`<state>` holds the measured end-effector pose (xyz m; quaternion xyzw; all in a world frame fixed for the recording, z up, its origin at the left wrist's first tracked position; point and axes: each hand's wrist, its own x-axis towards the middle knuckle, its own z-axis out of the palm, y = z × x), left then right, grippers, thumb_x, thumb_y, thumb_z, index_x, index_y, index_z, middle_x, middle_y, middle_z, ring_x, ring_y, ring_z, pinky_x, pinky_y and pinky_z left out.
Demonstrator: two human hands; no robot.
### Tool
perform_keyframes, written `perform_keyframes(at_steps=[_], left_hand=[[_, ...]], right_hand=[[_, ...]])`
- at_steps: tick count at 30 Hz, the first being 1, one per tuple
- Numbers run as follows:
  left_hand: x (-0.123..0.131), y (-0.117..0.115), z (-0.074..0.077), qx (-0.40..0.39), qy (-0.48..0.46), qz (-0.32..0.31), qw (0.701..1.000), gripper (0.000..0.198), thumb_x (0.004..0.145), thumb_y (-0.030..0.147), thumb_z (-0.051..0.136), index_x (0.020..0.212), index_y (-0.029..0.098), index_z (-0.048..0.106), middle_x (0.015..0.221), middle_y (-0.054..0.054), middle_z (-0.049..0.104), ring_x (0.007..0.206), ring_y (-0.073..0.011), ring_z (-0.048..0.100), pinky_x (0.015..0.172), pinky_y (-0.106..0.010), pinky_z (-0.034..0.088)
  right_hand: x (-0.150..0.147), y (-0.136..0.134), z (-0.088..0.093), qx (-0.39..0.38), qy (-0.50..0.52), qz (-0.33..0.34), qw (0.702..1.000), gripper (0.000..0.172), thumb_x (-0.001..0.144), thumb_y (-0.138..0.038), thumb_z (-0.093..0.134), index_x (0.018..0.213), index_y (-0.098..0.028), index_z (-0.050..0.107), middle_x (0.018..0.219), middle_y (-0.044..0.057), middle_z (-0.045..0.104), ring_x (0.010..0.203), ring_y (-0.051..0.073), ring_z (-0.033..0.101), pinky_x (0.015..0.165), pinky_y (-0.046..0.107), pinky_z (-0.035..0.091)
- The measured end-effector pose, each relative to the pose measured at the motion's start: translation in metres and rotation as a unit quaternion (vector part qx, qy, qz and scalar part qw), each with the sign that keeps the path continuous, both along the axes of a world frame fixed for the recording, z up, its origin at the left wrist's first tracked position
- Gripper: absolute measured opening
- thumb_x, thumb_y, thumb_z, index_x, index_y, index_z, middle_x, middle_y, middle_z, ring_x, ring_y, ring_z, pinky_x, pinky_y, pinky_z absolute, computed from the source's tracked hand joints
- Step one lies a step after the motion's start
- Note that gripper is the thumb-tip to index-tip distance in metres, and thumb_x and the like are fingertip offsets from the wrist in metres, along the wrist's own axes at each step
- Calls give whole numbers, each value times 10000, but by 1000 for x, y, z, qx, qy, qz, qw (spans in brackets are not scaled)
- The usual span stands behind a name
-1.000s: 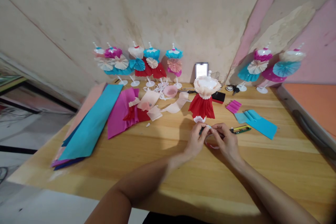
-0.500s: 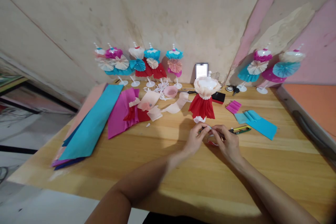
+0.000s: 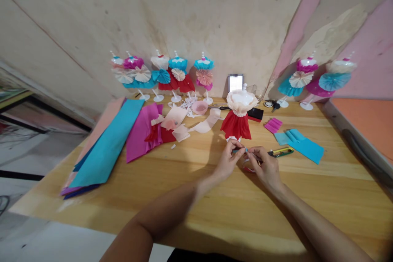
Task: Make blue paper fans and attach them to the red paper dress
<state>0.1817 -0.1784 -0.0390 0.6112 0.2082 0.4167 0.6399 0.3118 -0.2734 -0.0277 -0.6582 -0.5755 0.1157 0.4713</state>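
1. Reaching in over the wooden table (image 3: 184, 163), your bare forearms bring both hands together right of centre.
2. Your left hand (image 3: 227, 160) has its thumb and fingers closed on a small blue piece (image 3: 246, 150); your right hand (image 3: 266, 168) pinches the same piece from the other side. The piece sits between your fingertips, above the table; its exact shape is too small to tell.
3. Below your right hand, partly hidden by it, lies a thin red-and-white loop (image 3: 248, 169). Just beyond that hand's knuckles, a yellow-and-green cutter (image 3: 281, 152) lies flat.
4. On your left, well apart from your hands, lies a stack of long paper sheets (image 3: 107, 147), blue uppermost. Next to it lies magenta paper (image 3: 138, 137), with red and cream scraps over its right side.
5. Just beyond your left hand stands an upright dress figure (image 3: 239, 116), cream-ruffled above, red-skirted below; you cannot tell whether your fingers touch its base. To its right lie blue paper (image 3: 308, 147) and a small pleated magenta piece (image 3: 273, 124).
6. Behind, you have a pink bowl (image 3: 199, 107) and a black box (image 3: 256, 114).
7. Farthest, along the wall, stand five finished-looking figures (image 3: 204, 76) on your left and two more (image 3: 302, 78) on your right.
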Motion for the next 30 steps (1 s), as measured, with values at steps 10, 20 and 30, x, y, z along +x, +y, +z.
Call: perform_keyframes(at_steps=[10, 20, 30], left_hand=[[-5, -3, 7, 51, 59, -4, 997, 223, 947, 376, 541, 1025, 175, 598, 1000, -55, 615, 963, -163, 592, 881, -280, 466], [-3, -1, 4, 59, 61, -20, 996, 217, 939, 361, 560, 1018, 165, 605, 981, -54, 625, 950, -161, 593, 885, -278, 456], [-6, 1, 8, 67, 77, -38, 994, 214, 927, 386, 565, 963, 174, 575, 951, -42, 603, 931, -158, 574, 851, -257, 451]], right_hand=[[1, 1, -1, -9, 22, -8, 1000, 180, 942, -390, 554, 1028, -236, 589, 896, 49, 741, 786, 199, 723, 747, 326, 580], [4, 0, 2, -15, -4, -9, 1000, 166, 949, -365, 554, 1041, -237, 605, 905, 36, 732, 765, 184, 701, 710, 296, 542], [5, -1, 6, -3, -57, -8, 998, 135, 952, -341, 547, 1007, -235, 609, 834, 21, 732, 679, 166, 678, 623, 275, 487]])
